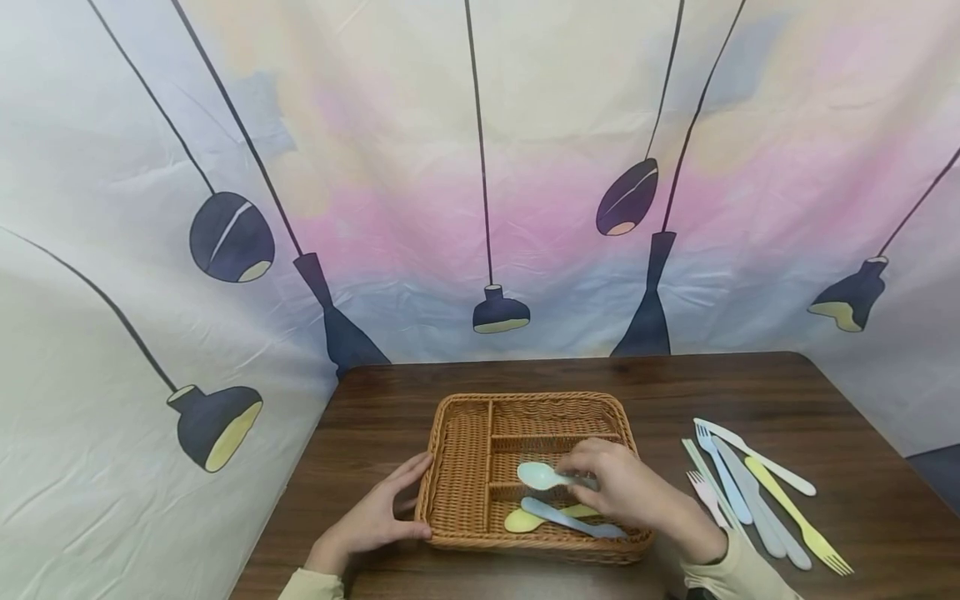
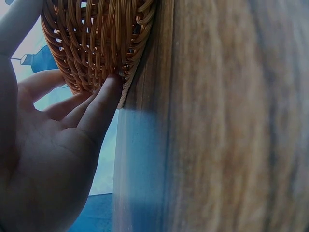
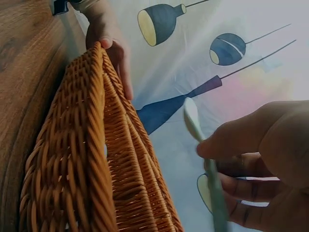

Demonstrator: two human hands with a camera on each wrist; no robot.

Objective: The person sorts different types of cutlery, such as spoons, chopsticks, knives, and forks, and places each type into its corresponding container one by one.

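A tan wicker basket with several compartments stands on the table. At its left side, my left hand touches the outer wall; in the left wrist view its fairly straight fingers lie against the weave. Above the basket's right part, my right hand pinches a mint-green spoon by its handle, bowl pointing left. The right wrist view shows that spoon between thumb and fingers, clear of the basket. In the front right compartment, a yellow spoon lies beneath a blue utensil, whose kind I cannot tell.
Right of the basket lies loose cutlery on the dark wooden table: a white knife, a blue fork, a yellow fork, a pale pink fork and grey pieces. A printed cloth hangs behind the table.
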